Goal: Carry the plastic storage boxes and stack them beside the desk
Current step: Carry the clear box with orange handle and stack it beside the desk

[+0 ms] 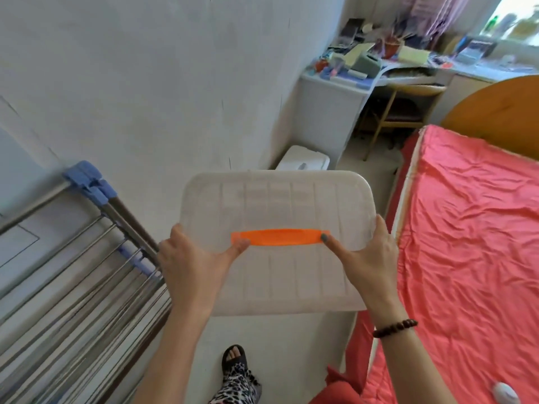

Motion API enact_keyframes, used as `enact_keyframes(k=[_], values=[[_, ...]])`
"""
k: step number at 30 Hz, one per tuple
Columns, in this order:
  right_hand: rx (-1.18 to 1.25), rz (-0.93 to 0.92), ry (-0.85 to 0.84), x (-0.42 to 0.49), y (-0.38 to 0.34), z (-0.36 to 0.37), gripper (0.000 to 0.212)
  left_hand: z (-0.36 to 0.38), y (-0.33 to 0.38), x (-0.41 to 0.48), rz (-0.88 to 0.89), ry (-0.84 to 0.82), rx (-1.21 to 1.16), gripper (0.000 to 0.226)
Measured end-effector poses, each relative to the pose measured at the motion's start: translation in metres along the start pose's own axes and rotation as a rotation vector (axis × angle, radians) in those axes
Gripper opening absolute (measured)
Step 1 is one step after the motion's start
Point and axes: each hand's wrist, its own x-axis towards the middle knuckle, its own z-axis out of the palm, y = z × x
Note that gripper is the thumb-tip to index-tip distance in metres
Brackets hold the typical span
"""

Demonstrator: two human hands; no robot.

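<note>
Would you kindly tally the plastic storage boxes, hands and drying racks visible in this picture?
Plastic storage boxes: 2, the carried box and the floor box ahead.
Hands: 2, the left hand and the right hand, both gripping the carried box.
Drying racks: 1, the drying rack.
Total: 5

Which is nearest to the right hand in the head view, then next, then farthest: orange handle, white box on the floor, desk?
1. Orange handle: on the carried box, touched by the thumb of the right hand.
2. White box on the floor: ahead, by the wall.
3. Desk: beyond it, far corner.
</note>
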Motion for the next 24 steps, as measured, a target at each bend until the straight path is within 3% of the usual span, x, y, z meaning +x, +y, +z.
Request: enact_keyframes(k=[8,24], values=[[0.003,0.108,0.138,0.061,-0.022,0.040,0.114,0.047,0.036,0.103,0.122,-0.143,-0.017,0.116],[-0.017,0.263,0.137,0.215,0.008,0.074,0.117,0.184,0.125,0.201,0.145,-0.274,0.015,0.119]])
